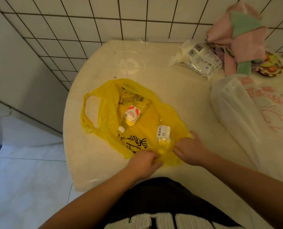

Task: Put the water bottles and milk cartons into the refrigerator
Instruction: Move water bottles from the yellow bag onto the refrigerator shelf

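Head view looks down on a yellow bag [152, 116] lying on the counter [178, 96], with the left hand [144, 162] and right hand [190, 151] both at its near edge. Their fingers are curled into the plastic, not round a bottle. The white-label bottle [163, 135] lies just beyond and between them, its long axis pointing away from the person, and the right hand is nearer. The red-label bottle [131, 116] lies farther back and left, slanted, with its cap toward the near left. Whether they lie inside the film or on top of it, I cannot tell.
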Tool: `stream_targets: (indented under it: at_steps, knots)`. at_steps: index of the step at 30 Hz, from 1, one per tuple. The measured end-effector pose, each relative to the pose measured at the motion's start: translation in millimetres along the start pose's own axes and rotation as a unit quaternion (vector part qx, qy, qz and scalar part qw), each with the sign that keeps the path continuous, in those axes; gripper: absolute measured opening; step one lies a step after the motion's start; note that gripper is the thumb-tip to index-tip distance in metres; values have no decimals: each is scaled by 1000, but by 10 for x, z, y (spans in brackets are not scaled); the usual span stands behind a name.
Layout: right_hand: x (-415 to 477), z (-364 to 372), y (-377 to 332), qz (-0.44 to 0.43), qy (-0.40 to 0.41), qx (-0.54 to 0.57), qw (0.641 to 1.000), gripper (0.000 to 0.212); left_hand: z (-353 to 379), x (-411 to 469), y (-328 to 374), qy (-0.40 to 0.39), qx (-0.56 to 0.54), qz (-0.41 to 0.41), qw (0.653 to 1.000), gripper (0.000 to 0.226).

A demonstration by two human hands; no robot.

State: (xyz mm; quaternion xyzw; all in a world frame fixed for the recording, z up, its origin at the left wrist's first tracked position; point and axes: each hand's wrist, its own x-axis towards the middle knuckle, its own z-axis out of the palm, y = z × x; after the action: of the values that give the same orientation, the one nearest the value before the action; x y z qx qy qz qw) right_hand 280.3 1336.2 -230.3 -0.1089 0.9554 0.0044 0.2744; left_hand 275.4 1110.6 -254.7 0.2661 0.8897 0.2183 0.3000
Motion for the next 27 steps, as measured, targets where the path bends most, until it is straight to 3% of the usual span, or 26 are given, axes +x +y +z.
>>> stream_targets:
  at_steps: [2,4,8,10,15,18,22,24,27]
  knots:
    - [51,19,-77,18,140,22,990,45,-42,-6,-44,112,-30,-15,993,36]
    - [94,16,-178,-21,222,34,974,41,-94,19,-63,155,-24,-20,987,42]
    - [160,-23,-274,-41,136,37,989,61,-63,71,-35,44,-26,-45,998,55]
    - [149,-36,-235,-54,167,36,984,54,8,75,-41,-2,-42,-55,998,53]
    - [25,127,-213,-119,197,23,973,24,62,93,-86,-16,38,-8,999,43]
    - [-64,288,-170,-85,184,87,975,14,116,78,-112,-27,115,19,993,48]
    - [-127,504,-163,-47,72,76,993,42,138,40,-74,-50,171,27,984,56]
    - [-99,517,-188,-25,69,131,989,42,134,42,-32,-57,199,30,978,55]
    - [-59,379,-259,66,104,264,957,26,110,45,-14,-70,199,33,977,54]
